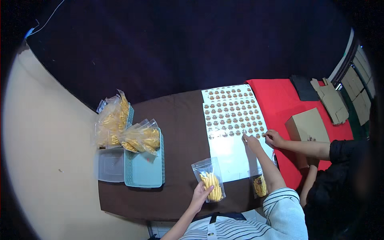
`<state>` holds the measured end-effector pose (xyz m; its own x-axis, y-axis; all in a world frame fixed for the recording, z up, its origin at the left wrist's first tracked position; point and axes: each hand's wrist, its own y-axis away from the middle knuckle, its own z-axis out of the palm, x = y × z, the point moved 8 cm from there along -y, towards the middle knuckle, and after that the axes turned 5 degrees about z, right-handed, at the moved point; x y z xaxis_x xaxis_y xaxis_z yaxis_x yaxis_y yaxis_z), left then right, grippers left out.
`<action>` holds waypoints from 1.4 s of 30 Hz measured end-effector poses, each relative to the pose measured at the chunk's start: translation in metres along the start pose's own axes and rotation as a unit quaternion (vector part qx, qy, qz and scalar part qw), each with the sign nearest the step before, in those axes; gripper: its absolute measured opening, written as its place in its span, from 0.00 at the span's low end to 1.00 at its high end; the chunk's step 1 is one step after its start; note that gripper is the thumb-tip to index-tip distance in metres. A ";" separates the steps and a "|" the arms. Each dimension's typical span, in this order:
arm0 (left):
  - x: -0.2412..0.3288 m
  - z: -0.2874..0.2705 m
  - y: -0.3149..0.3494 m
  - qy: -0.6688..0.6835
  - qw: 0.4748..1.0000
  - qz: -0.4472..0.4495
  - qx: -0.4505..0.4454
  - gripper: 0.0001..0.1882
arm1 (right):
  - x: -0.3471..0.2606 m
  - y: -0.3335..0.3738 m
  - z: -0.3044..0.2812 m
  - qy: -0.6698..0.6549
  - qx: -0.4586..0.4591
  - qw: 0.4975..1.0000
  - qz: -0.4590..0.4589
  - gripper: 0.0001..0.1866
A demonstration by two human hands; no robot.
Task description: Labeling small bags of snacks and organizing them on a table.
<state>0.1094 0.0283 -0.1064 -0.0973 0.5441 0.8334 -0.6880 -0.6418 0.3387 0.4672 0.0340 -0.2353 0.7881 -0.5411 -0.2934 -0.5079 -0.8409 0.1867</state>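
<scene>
My left hand (201, 195) grips a clear zip pouch (213, 185) of yellow stick-shaped snacks by its lower left side, thumb across the front. The pouch is tilted above the near edge of the brown-covered table. My right hand (249, 141) reaches over a white sheet (232, 156) printed with rows of small round stickers. Its fingertips are pinched at the lowest row, on what looks like one sticker, mostly covered by the fingers. Beneath my right forearm lies another pouch of yellow snacks (260, 186), partly hidden.
At the left, filled snack pouches (141, 138) lean in a light blue basket (145, 176), with more pouches (110, 124) behind and a clear lidded container (111, 165) beside it. A co-worker's hand (275, 139) touches the sheet's right edge. A cardboard box (310, 126) stands on red cloth (272, 96).
</scene>
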 end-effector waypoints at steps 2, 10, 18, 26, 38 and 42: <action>-0.003 -0.001 -0.001 -0.005 1.000 -0.008 0.005 0.17 | 0.001 -0.001 0.000 0.017 0.003 1.000 -0.006 0.18; -0.005 -0.008 -0.003 -0.011 1.000 0.000 0.009 0.17 | -0.013 -0.008 -0.003 0.081 0.038 0.994 -0.056 0.15; -0.003 -0.004 -0.003 -0.013 1.000 -0.018 0.001 0.15 | 0.012 -0.001 -0.022 -0.172 0.126 0.976 0.041 0.12; -0.003 -0.005 -0.005 -0.023 1.000 -0.021 0.006 0.16 | 0.014 0.002 -0.022 -0.149 0.254 0.955 0.030 0.11; -0.006 -0.013 -0.010 -0.013 1.000 -0.014 0.006 0.17 | 0.012 0.005 -0.016 -0.159 0.209 0.963 0.053 0.09; -0.002 -0.014 -0.008 -0.019 1.000 0.000 0.011 0.16 | 0.000 0.006 -0.025 -0.181 0.217 0.958 0.048 0.08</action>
<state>0.1046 0.0400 -0.1170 -0.0698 0.5235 0.8492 -0.6725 -0.6534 0.3475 0.4727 0.0291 -0.2111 0.5981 -0.5131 -0.6156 -0.7302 -0.6655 -0.1548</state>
